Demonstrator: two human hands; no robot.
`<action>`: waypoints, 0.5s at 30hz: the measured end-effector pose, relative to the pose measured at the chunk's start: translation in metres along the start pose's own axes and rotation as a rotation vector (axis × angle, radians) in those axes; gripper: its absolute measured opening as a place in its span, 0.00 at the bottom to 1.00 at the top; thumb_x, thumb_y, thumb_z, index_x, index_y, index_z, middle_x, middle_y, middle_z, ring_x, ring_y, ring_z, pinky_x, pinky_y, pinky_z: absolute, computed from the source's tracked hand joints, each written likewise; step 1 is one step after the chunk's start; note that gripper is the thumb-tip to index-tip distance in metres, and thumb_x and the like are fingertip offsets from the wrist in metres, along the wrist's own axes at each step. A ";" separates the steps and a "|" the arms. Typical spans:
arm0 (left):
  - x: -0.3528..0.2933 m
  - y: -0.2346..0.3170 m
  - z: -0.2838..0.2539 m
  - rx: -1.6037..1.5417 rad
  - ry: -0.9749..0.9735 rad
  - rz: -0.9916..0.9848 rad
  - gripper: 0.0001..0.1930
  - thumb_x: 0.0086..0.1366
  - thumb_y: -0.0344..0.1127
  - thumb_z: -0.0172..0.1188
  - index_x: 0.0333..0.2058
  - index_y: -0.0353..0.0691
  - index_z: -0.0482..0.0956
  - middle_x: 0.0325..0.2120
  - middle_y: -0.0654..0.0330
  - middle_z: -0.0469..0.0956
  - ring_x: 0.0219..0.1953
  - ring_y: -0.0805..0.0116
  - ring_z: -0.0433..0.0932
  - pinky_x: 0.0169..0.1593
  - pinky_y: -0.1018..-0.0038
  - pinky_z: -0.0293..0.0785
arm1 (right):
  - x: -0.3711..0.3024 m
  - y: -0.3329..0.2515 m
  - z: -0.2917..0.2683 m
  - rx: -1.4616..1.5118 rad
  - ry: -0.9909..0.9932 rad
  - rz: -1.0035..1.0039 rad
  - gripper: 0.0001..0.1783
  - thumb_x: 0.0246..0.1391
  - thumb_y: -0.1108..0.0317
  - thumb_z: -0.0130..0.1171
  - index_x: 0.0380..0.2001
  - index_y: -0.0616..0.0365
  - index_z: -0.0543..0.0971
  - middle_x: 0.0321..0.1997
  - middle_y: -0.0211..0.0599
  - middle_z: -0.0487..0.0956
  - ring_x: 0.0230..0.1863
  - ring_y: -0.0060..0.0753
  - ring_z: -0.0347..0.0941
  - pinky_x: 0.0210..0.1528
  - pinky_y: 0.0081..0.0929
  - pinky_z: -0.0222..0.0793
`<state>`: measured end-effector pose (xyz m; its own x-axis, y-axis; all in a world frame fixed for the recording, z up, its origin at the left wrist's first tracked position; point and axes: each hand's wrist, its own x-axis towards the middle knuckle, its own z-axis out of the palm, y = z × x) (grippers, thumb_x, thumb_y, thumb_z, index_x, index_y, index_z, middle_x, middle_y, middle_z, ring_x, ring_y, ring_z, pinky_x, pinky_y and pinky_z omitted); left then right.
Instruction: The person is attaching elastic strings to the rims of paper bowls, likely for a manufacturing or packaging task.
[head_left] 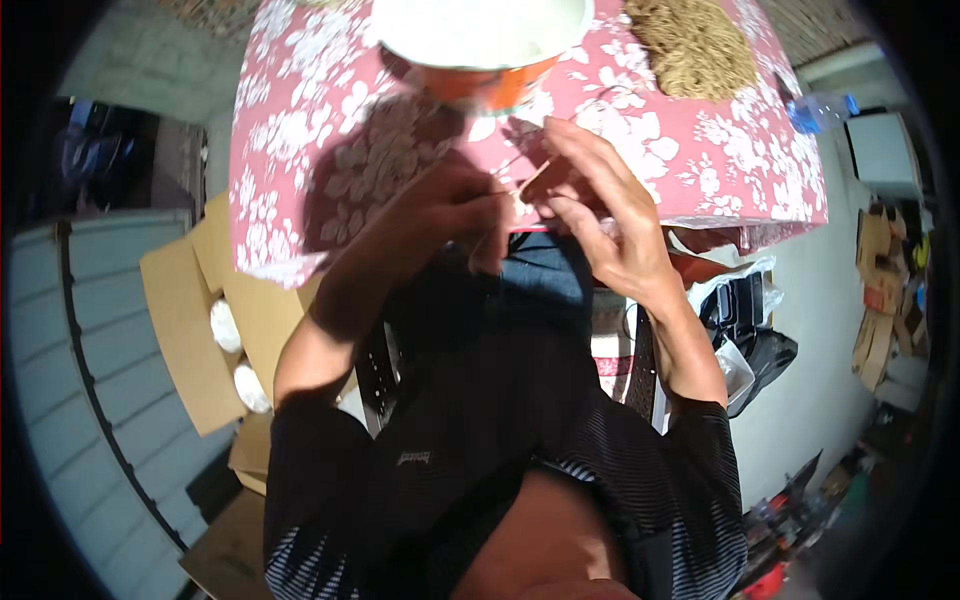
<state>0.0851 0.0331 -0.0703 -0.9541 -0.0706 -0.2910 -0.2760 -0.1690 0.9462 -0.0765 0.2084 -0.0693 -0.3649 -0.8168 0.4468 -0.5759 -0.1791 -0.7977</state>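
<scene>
1. The left hand (455,205) is closed, pinching one end of a thin stick (532,182).
2. The right hand (600,215) is half open, its fingers curled about the stick's other end and a small dark piece.
3. The stick runs slantwise between the 2 hands, about equally near to each.
4. Just beyond both hands sit an orange bowl (480,85) and the floral cloth (290,150).

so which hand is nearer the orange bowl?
Left. The left hand sits just below the orange bowl, under its left half; the right hand is lower and off to its right.
</scene>
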 end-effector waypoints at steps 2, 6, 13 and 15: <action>0.001 0.010 0.002 0.067 -0.012 0.017 0.18 0.74 0.44 0.57 0.26 0.39 0.78 0.19 0.62 0.81 0.23 0.77 0.77 0.31 0.79 0.70 | 0.010 0.013 0.004 0.027 -0.269 -0.054 0.16 0.60 0.82 0.60 0.52 0.66 0.81 0.49 0.47 0.83 0.46 0.44 0.81 0.48 0.31 0.77; -0.015 0.010 -0.010 0.032 0.027 -0.042 0.16 0.72 0.42 0.58 0.29 0.36 0.81 0.19 0.61 0.81 0.23 0.77 0.77 0.32 0.79 0.70 | 0.012 0.026 -0.012 0.154 -0.223 0.194 0.07 0.64 0.77 0.60 0.42 0.65 0.85 0.36 0.35 0.84 0.31 0.21 0.76 0.35 0.22 0.74; -0.024 0.016 -0.018 -0.024 0.102 -0.090 0.16 0.72 0.41 0.58 0.33 0.33 0.82 0.25 0.56 0.83 0.26 0.70 0.82 0.35 0.74 0.77 | 0.013 0.040 -0.059 0.055 -0.126 0.342 0.11 0.68 0.73 0.60 0.48 0.65 0.86 0.32 0.29 0.82 0.35 0.18 0.73 0.42 0.19 0.71; -0.015 0.012 -0.026 -0.083 0.060 -0.103 0.16 0.73 0.41 0.58 0.35 0.30 0.83 0.27 0.54 0.84 0.28 0.69 0.83 0.36 0.74 0.79 | 0.012 0.036 -0.060 0.024 -0.102 0.374 0.11 0.69 0.72 0.60 0.48 0.65 0.86 0.32 0.28 0.81 0.35 0.18 0.73 0.41 0.19 0.70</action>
<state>0.0993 0.0071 -0.0582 -0.9118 -0.1074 -0.3963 -0.3592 -0.2588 0.8967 -0.1453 0.2247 -0.0683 -0.4711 -0.8783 0.0812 -0.3986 0.1298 -0.9079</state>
